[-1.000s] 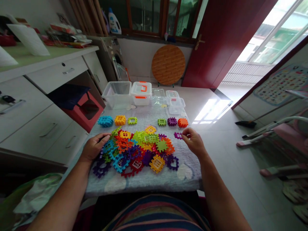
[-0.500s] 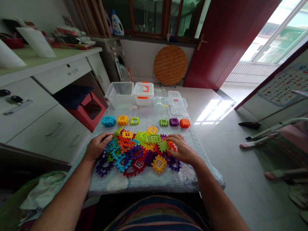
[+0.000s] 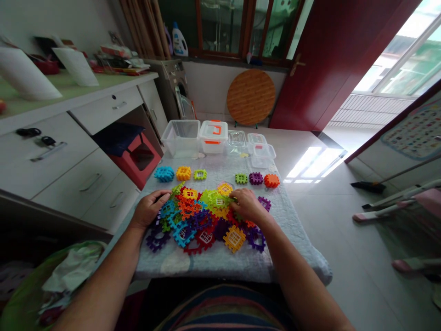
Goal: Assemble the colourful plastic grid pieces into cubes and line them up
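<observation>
A heap of colourful notched plastic building blocks [image 3: 200, 218] lies on the cloth-covered table. At its left edge, my left hand [image 3: 149, 209] is closed, thumb and fingers on a green block [image 3: 178, 188]. My right hand [image 3: 246, 204] pinches a lime green block [image 3: 226, 199] over the right part of the heap; my fingers partly cover it. Just right of that hand rests a purple block [image 3: 264, 203]. Nearer to me are a yellow window block [image 3: 234, 238] and a dark purple frame block [image 3: 257, 239].
Behind the heap stand sorted stacks: blue [image 3: 164, 174], yellow [image 3: 183, 173], green [image 3: 200, 174], green [image 3: 241, 178], purple [image 3: 256, 178] and orange [image 3: 272, 180]. Clear plastic bins [image 3: 181, 140] and a lidded box [image 3: 213, 138] line the far edge. White drawers [image 3: 86, 177] flank the left.
My right hand has shifted left across the heap and now pinches a lime green block seen nearly edge-on. A purple block now shows right of that hand. My left hand stays at the heap's left edge.
</observation>
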`<action>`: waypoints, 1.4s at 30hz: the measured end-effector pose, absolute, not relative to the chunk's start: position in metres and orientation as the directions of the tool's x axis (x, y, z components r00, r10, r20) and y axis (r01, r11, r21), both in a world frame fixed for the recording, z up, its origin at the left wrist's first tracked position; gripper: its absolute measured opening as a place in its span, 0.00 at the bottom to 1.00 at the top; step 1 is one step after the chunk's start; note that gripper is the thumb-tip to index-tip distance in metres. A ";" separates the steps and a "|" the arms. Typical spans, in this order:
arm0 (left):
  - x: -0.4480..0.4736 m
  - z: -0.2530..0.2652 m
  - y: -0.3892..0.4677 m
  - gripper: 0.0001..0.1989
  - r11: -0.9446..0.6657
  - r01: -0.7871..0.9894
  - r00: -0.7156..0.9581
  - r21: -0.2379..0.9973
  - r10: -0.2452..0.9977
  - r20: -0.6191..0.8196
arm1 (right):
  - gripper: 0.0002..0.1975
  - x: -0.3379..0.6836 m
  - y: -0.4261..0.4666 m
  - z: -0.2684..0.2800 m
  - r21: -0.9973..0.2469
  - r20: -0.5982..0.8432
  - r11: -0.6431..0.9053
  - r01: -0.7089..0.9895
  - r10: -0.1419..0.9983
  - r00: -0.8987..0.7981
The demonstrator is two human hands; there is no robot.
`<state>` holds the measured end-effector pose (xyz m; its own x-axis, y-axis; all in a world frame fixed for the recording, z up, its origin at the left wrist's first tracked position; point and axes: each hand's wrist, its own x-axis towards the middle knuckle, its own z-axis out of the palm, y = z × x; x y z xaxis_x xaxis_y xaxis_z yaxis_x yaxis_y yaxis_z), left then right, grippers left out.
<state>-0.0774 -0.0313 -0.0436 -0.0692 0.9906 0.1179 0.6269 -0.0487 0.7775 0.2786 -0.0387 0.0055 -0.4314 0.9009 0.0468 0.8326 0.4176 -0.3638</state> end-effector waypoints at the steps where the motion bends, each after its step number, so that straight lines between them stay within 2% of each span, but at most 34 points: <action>1: -0.078 -0.044 -0.031 0.26 -0.047 0.629 -0.070 0.776 0.991 0.117 | 0.06 0.281 -0.037 0.005 -0.389 0.064 0.408 0.826 0.907 -0.417; 6: -0.081 -0.048 -0.029 0.26 -0.052 0.639 -0.065 0.767 0.991 0.121 | 0.11 0.302 -0.027 -0.001 -0.663 0.142 0.213 0.718 0.977 -0.160; 9: -0.082 -0.051 -0.028 0.26 -0.055 0.639 -0.057 0.767 0.991 0.118 | 0.15 0.312 -0.022 -0.008 -0.734 0.088 0.115 0.670 0.993 -0.073; 14: -0.082 -0.050 -0.028 0.26 -0.054 0.638 -0.055 0.768 0.992 0.116 | 0.09 0.312 -0.023 -0.011 -0.613 0.038 0.123 0.781 0.991 -0.126; 21: -0.081 -0.049 -0.029 0.26 -0.047 0.638 -0.063 0.769 0.992 0.113 | 0.18 0.298 -0.028 -0.007 -0.410 -0.014 0.182 0.894 0.979 -0.205; 23: -0.081 -0.049 -0.029 0.26 -0.046 0.638 -0.065 0.768 0.991 0.113 | 0.20 0.297 -0.027 -0.007 -0.414 -0.008 0.190 0.890 0.977 -0.212; 27: -0.080 -0.048 -0.030 0.25 -0.053 0.639 -0.067 0.768 0.990 0.124 | 0.25 0.311 -0.030 -0.004 -0.496 0.055 0.251 0.831 0.964 -0.259; 31: -0.080 -0.048 -0.030 0.25 -0.058 0.635 -0.063 0.770 0.990 0.126 | 0.26 0.331 -0.045 0.010 -0.569 0.063 0.391 0.724 0.898 -0.436; 35: -0.081 -0.050 -0.029 0.25 -0.065 0.638 -0.057 0.768 0.990 0.130 | 0.26 0.331 -0.065 0.021 -0.547 0.031 0.492 0.677 0.820 -0.572; 42: -0.078 -0.046 -0.031 0.25 -0.057 0.629 -0.068 0.775 0.989 0.129 | 0.27 0.321 -0.073 0.014 -0.487 -0.004 0.498 0.717 0.820 -0.572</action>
<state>-0.0777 -0.0305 -0.0455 -0.0683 0.9893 0.1287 0.6294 -0.0574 0.7750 0.3215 -0.0734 0.0135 -0.5722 0.8201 -0.0038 0.7174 0.4983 -0.4869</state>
